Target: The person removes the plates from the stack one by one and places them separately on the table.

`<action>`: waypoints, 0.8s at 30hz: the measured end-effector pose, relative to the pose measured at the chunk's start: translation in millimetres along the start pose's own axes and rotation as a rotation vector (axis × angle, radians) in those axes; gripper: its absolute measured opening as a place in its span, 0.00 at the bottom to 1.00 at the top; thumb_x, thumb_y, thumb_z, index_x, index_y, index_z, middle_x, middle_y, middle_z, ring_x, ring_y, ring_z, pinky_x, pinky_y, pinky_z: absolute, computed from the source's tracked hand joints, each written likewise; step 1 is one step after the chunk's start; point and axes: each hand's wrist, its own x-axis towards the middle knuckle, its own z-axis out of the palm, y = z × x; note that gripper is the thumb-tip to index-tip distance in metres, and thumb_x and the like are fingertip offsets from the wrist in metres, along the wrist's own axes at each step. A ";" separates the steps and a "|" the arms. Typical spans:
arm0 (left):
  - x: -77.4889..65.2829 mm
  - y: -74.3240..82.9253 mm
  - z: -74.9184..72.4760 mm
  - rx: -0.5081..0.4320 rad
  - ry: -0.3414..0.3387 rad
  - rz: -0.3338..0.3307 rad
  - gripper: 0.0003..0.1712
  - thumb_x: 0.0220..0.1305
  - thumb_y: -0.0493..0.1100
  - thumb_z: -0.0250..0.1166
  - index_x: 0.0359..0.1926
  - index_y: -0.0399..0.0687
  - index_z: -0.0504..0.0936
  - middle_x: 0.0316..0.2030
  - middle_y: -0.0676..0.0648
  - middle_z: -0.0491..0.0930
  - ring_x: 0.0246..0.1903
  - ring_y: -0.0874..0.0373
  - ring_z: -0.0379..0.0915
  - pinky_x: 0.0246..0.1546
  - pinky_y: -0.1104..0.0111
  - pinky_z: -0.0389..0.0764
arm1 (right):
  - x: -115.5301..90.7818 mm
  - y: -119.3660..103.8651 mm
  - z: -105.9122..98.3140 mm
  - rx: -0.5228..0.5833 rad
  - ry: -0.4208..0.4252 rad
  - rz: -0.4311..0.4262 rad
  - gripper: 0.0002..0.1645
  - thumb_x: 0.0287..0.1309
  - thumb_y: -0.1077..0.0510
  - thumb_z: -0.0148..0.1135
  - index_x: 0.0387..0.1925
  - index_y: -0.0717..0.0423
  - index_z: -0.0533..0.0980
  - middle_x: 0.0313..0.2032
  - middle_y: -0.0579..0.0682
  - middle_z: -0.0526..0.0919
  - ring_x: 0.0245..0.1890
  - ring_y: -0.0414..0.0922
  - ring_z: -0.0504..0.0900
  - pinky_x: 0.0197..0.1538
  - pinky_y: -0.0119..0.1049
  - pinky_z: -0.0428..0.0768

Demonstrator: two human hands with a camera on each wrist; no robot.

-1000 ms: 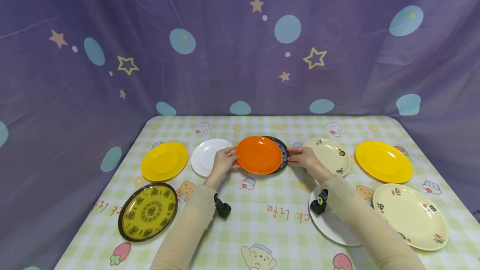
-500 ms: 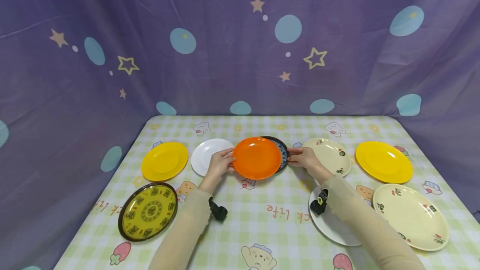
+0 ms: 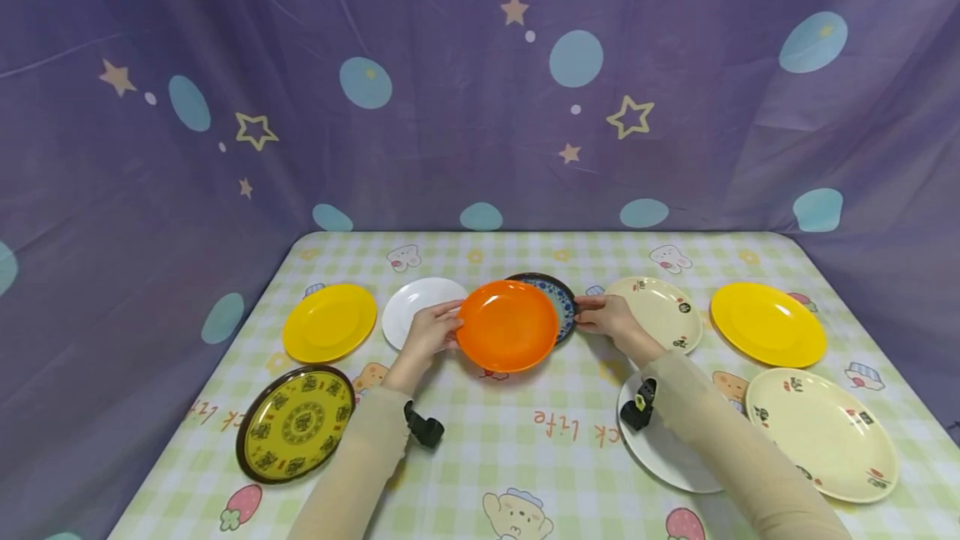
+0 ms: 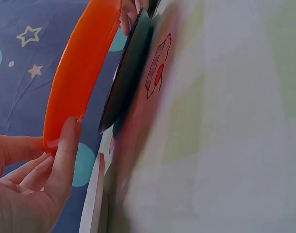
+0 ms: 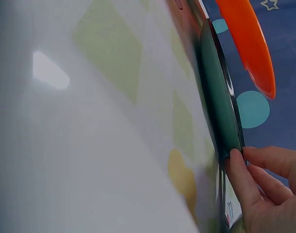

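An orange plate (image 3: 507, 327) is raised above the table, its left rim pinched between the thumb and fingers of my left hand (image 3: 432, 330). Behind and partly under it in the head view is a dark-rimmed plate with a blue floral pattern (image 3: 564, 307). My right hand (image 3: 609, 317) pinches that plate's right rim. In the right wrist view the patterned plate (image 5: 220, 92) shows its dark green underside close over the cloth, and the orange plate (image 5: 250, 46) is apart from it, higher up. Much of the patterned plate's face is hidden by the orange one.
A white plate (image 3: 408, 308) lies by my left hand, a cream plate (image 3: 663, 311) beyond my right. Yellow plates (image 3: 330, 323) stand at both sides. Nearer are a brown-rimmed plate (image 3: 300, 423), a white plate (image 3: 663, 448) under my right forearm and a large cream plate (image 3: 832, 440).
My left hand has drawn the orange plate leftward and toward me, uncovering more of the patterned plate. My right hand has stayed in place on the patterned plate's rim.
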 end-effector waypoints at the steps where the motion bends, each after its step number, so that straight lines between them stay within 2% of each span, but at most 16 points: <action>1: -0.8 -0.1 -1.1 0.002 0.001 -0.004 0.21 0.56 0.30 0.55 0.52 0.37 0.73 0.41 0.36 0.78 0.15 0.62 0.72 0.17 0.71 0.77 | 0.0 -0.1 0.0 0.001 0.000 0.000 0.26 0.50 0.75 0.49 0.54 0.77 0.62 0.54 0.73 0.64 0.30 0.38 0.79 0.43 0.36 0.79; 9: -12.5 5.4 -9.8 0.019 -0.017 0.018 0.21 0.56 0.28 0.54 0.53 0.34 0.72 0.42 0.34 0.78 0.15 0.63 0.71 0.16 0.72 0.76 | 0.6 -0.2 -0.1 0.003 0.010 0.007 0.26 0.50 0.75 0.49 0.55 0.76 0.62 0.54 0.72 0.64 0.30 0.39 0.79 0.41 0.34 0.79; 16: -16.8 3.4 -18.9 0.051 -0.036 0.051 0.21 0.56 0.28 0.54 0.53 0.34 0.72 0.42 0.33 0.77 0.15 0.64 0.72 0.16 0.73 0.77 | 1.0 -0.3 0.5 -0.005 0.020 0.031 0.26 0.51 0.75 0.50 0.55 0.75 0.63 0.54 0.71 0.65 0.30 0.38 0.79 0.40 0.33 0.80; 24: -25.6 4.3 -31.0 0.098 -0.047 0.049 0.21 0.57 0.29 0.54 0.53 0.34 0.71 0.44 0.33 0.76 0.17 0.64 0.74 0.18 0.72 0.78 | 1.8 -0.2 1.1 0.001 0.022 0.031 0.27 0.50 0.75 0.50 0.55 0.75 0.62 0.54 0.71 0.65 0.30 0.39 0.80 0.42 0.34 0.79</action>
